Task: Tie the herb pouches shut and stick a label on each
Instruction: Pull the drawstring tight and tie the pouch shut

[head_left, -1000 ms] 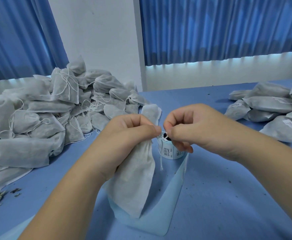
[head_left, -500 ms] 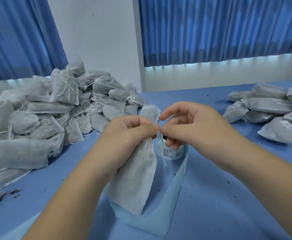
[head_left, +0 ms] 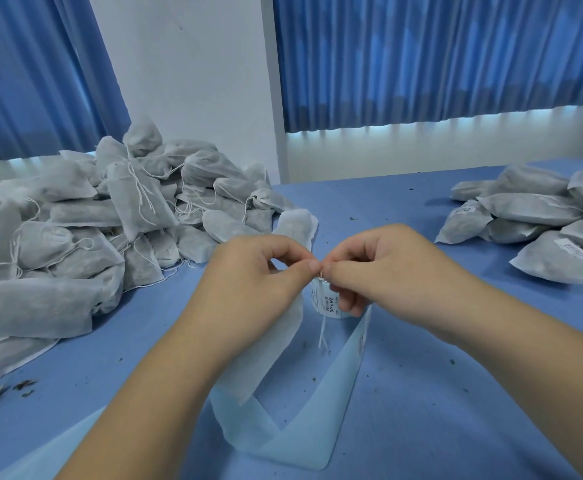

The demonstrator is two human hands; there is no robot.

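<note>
Centrally above the tabletop (head_left: 456,393), the left hand (head_left: 248,289) grips the pouch (head_left: 269,358) hanging beneath it, while the right hand (head_left: 387,271) pinches the drawstring (head_left: 321,332).

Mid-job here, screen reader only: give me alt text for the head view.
The left hand grips a white pouch by its neck while the right hand pinches its drawstring, the ends hanging down, above a blue table. A label roll stands behind the hands, its backing strip trailing forward. A heap of pouches lies left, labelled pouches right.
</note>
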